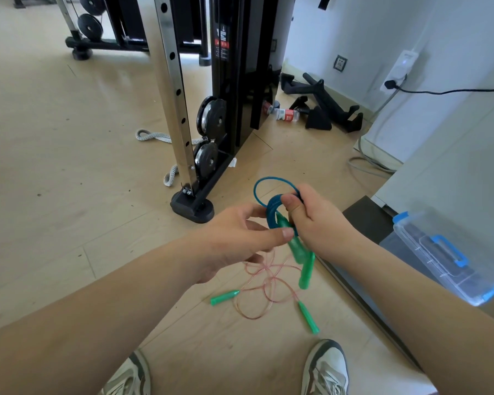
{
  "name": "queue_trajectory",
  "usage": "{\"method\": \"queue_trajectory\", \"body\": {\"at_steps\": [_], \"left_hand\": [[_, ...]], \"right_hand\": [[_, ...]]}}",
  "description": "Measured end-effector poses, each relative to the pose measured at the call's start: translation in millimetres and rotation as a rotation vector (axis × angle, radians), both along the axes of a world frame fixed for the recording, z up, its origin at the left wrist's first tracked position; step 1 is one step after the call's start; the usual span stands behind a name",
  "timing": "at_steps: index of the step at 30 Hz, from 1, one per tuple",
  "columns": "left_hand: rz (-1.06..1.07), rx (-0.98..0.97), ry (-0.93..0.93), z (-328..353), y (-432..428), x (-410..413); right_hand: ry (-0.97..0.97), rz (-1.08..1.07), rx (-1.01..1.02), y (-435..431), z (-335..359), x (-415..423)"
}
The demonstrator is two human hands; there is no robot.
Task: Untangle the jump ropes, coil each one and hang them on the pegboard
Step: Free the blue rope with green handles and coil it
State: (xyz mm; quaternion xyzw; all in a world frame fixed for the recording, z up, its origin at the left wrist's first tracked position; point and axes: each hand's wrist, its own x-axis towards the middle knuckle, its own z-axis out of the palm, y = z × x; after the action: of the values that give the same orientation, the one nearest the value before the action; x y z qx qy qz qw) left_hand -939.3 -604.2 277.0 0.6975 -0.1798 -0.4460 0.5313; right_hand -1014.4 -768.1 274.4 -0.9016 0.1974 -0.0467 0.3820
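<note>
Left hand [234,240] pinches the blue rope [271,208] coils by thumb and fingers; right hand [314,220] closes around them at 3 o'clock. Green handles [303,260] hang at 6 o'clock. Pink rope [265,286] lies loose on the floor [69,166] below.

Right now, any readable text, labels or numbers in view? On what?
Nothing can be read.
Sticker on the black gym machine: red and white, print too small.
Label on the plastic bottle on the floor: red and white, blurred.
Nothing on the storage box or the ropes.
</note>
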Motion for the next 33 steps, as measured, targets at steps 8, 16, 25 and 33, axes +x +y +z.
{"method": "queue_trajectory", "body": {"at_steps": [8, 16, 25, 33], "left_hand": [[-0.133, 0.147, -0.098, -4.3, -1.3, 0.7], [-0.362, 0.497, -0.427, -11.5, 10.4, 11.8], [0.090, -0.125, 0.076, -2.7, -4.3, 13.1], [0.049, -0.138, 0.307, 4.9, -4.9, 18.0]], "right_hand": [[0.012, -0.100, -0.012, -3.3, -2.4, -0.9], [0.030, -0.086, 0.080, -3.2, 2.4, -3.3], [-0.040, 0.030, 0.167, 5.0, 4.4, -3.1], [-0.009, 0.084, 0.149, 1.7, 6.7, -5.0]]}}
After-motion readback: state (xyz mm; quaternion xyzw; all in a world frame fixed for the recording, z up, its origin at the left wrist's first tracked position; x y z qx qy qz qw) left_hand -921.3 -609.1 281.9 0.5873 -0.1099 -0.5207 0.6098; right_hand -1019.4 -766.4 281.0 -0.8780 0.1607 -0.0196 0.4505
